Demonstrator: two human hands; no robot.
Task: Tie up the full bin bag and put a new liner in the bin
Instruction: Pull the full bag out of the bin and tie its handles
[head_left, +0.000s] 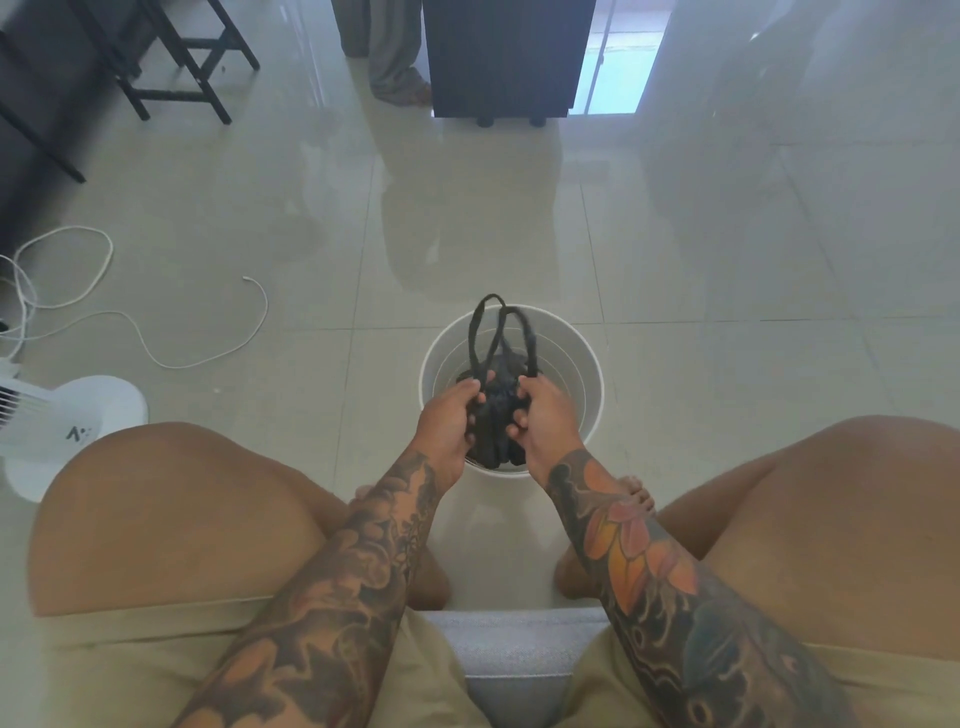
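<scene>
A seated person looks down between their own bare knees at a white bin (589, 387) standing on the pale tiled floor (519, 218), just below the centre of the frame. Inside it sits a black bin bag (497, 410), its neck gathered up above the rim.

The left hand (449, 421) is clenched around the left side of the gathered neck, and the right hand (545, 418) grips the right side — the two hands sit close together with the bunched black plastic between them. Both forearms are tattooed and reach in from the lower part of the frame. Above the hands the bag's two handle loops (498, 332) stand upright, rising past the far rim of the bin; they look untied, though the plastic between the fingers is too dark to read clearly.

At the bottom centre is the edge of a grey cushioned seat (519, 654), with khaki shorts to either side. Toes of one foot show just beside the bin's near right edge.

At the left edge stands a white fan (67, 431), and a white cable (171, 338) loops across the floor above it. In the upper left are black chair legs (192, 67); at the top centre, a dark cabinet (506, 57) on short feet, with a grey curtain (389, 52) hanging just to its left.
</scene>
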